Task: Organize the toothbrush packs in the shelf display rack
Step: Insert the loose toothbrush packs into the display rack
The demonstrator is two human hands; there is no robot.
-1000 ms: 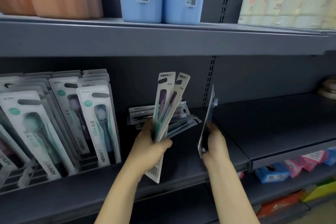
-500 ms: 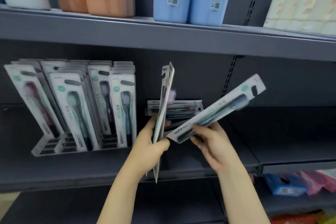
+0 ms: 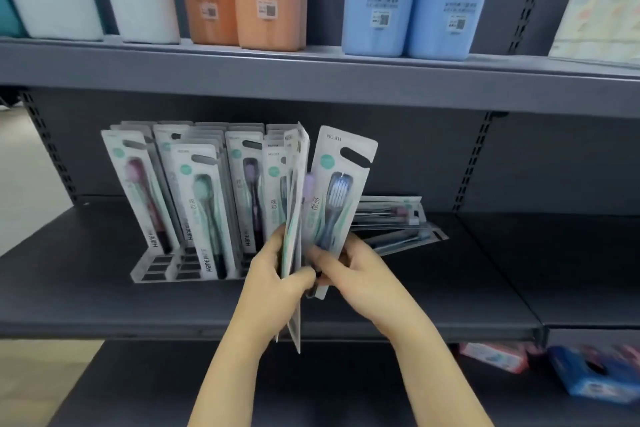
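Note:
My left hand (image 3: 277,279) grips a small bunch of toothbrush packs (image 3: 294,204) edge-on and upright, in front of the shelf. My right hand (image 3: 353,267) pinches the lower end of one pack with a blue-headed brush (image 3: 337,191), held upright and facing me, right beside that bunch. Behind them a clear display rack (image 3: 156,267) on the dark shelf (image 3: 450,288) holds several rows of upright packs (image 3: 204,204). A loose pile of packs (image 3: 394,222) lies flat on the shelf to the right of my hands.
The upper shelf (image 3: 311,80) carries white, orange and blue bottles. The shelf's right half is bare metal. Below at the right lie blue and pink boxes (image 3: 595,378). A perforated upright post (image 3: 474,163) divides the bay.
The view swung left, so the rack now sits centre. My right hand turned its pack from slanting rightward to upright and brought it against the bunch in my left hand.

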